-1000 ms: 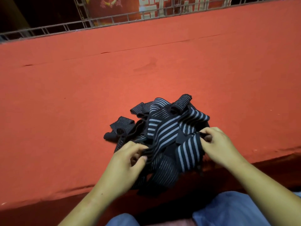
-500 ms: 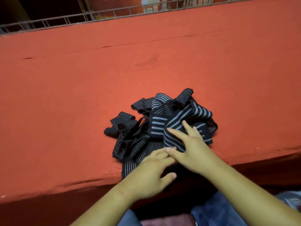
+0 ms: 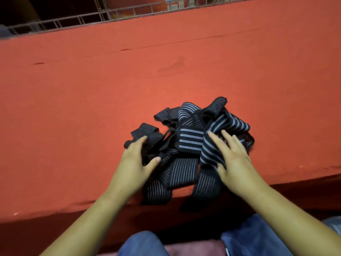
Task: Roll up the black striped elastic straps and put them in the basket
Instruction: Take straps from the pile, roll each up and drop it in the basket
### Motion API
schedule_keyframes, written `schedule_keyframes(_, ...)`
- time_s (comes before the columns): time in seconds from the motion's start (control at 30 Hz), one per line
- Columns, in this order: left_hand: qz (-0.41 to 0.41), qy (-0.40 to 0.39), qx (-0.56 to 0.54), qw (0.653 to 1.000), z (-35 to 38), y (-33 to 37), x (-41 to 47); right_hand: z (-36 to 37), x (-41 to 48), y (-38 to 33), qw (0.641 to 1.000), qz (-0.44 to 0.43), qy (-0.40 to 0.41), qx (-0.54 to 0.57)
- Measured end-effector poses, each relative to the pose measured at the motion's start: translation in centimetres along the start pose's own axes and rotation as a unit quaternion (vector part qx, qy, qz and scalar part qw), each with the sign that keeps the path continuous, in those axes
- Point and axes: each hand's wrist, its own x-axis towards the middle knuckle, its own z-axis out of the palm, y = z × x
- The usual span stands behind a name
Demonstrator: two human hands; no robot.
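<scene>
Both flat with fingers spread, I note: left hand (image 3: 136,159) presses the straps (image 3: 190,141) at 9 o'clock, right hand (image 3: 234,156) at 3 o'clock, on the worktop's (image 3: 92,108) 6 o'clock edge.

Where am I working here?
Probably a makeshift workbench, hard to be sure: a long table under red cloth, a metal railing behind it, and a heap of straps at its near edge.

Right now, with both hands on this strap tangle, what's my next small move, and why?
Probably pinch the loose end hanging over the table edge and draw it out. The straps lie in one tangled heap, none rolled, and your left hand and right hand only rest flat on top, gripping no single strap.
</scene>
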Motion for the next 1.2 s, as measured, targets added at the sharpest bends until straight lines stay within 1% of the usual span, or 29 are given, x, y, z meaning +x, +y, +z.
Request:
schedule_keyframes(0.03,-0.017,-0.026,-0.004,1.0,0.1,0.0,0.6,0.2,-0.3,-0.7,1.0,-0.006,0.003,-0.022)
schedule_keyframes(0.07,-0.019,-0.034,0.003,0.999,0.1,0.0,1.1,0.2,-0.6,-1.5,0.999,-0.015,0.007,-0.041)
schedule_keyframes(0.13,0.0,-0.019,0.014,1.0,0.0,0.0,1.7,0.6,-1.2,-2.7,0.997,-0.046,0.02,-0.065)
schedule_keyframes(0.23,0.023,0.003,-0.005,1.0,-0.9,0.1,1.9,1.2,-1.8,-3.9,0.99,-0.088,0.017,-0.11)
schedule_keyframes(0.33,0.025,0.025,-0.039,0.999,-1.9,0.1,1.6,2.1,-1.7,-4.7,0.98,-0.133,-0.003,-0.149)
schedule_keyframes(0.43,0.01,0.044,-0.086,0.995,-2.6,0.7,0.8,2.7,-1.0,-5.7,0.975,-0.155,-0.045,-0.153)
schedule_keyframes(0.53,0.005,0.063,-0.11,0.992,-3.5,1.2,-0.2,3.5,-0.2,-6.6,0.97,-0.154,-0.093,-0.166)
schedule_keyframes(0.6,-0.003,0.08,-0.112,0.99,-4.1,1.2,-0.5,3.9,0.3,-6.7,0.965,-0.148,-0.103,-0.188)
schedule_keyframes(0.7,-0.023,0.107,-0.1,0.989,-4.7,0.3,-0.7,4.2,0.7,-6.5,0.963,-0.116,-0.123,-0.212)
schedule_keyframes(0.87,-0.074,0.164,-0.089,0.98,-6.0,-2.1,-0.3,4.2,0.5,-5.0,0.966,-0.092,-0.116,-0.213)
schedule_keyframes(0.97,-0.14,0.184,-0.113,0.966,-6.6,-3.8,-0.5,4.0,0.7,-4.6,0.964,-0.077,-0.133,-0.216)
schedule_keyframes(1.07,-0.174,0.204,-0.165,0.949,-6.8,-4.9,-1.1,3.9,1.0,-4.7,0.963,-0.069,-0.142,-0.216)
schedule_keyframes(1.2,-0.209,0.255,-0.253,0.909,-7.1,-5.5,-1.4,3.8,0.8,-4.7,0.964,-0.06,-0.147,-0.212)
